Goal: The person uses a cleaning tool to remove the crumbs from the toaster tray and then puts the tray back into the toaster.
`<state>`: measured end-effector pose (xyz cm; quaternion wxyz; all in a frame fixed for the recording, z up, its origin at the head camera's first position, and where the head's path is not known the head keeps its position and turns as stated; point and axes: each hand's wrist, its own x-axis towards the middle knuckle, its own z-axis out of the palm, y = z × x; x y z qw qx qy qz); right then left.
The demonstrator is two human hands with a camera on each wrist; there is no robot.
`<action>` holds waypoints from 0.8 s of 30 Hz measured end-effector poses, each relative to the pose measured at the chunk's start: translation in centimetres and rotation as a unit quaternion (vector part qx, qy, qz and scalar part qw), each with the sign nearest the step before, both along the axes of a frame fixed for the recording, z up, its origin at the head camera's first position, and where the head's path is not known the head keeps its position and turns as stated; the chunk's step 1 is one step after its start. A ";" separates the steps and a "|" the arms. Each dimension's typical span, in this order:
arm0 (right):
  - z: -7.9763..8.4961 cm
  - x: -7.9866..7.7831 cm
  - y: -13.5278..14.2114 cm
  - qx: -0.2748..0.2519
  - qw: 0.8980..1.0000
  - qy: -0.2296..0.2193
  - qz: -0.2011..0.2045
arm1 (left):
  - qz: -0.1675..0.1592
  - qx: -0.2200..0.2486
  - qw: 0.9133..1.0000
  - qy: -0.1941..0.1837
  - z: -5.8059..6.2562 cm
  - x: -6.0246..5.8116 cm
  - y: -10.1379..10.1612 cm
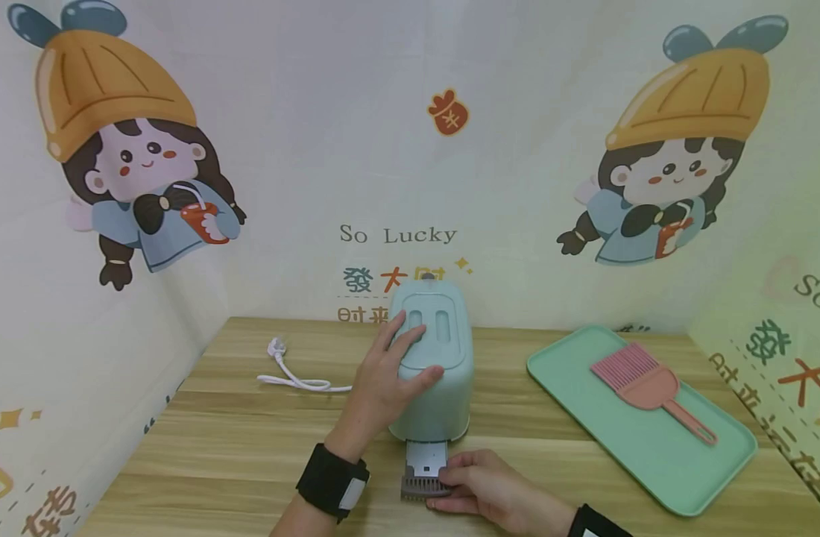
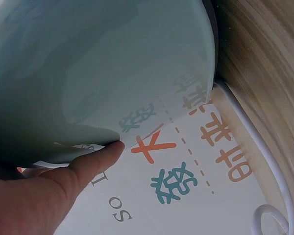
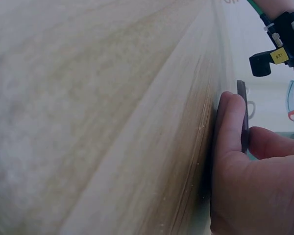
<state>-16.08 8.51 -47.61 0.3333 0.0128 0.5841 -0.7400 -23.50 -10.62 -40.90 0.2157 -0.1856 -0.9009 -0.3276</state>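
Mint-green toaster (image 1: 443,406): my left hand (image 1: 383,373) spread on top, unclenched, apparently steadying it; my right hand (image 1: 490,488) pinches the crumb tray (image 1: 423,486) jutting from its near end.

Beyond your left hand (image 1: 382,377), the backdrop (image 1: 517,246) read "So Lucky" (image 1: 389,236) above "發大" (image 1: 358,280); far right of your right hand (image 1: 490,488), "So" (image 1: 805,286).

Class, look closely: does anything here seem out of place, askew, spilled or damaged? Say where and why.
I see no spill or damage. The small grey tray sticks out from the base of the toaster, but the right hand pinches its end, so that seems deliberate. The green tray lies slantwise on the table.
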 end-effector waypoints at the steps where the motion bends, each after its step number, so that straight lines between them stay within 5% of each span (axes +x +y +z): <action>1: 0.0 -0.1 0.1 -0.004 1.000 0.002 0.005 | -0.001 -0.001 1.000 0.002 0.0 0.0 0.0; 24: 0.0 1.5 1.2 -0.002 0.998 0.008 0.065 | 0.006 0.016 1.000 -0.017 0.1 0.0 0.0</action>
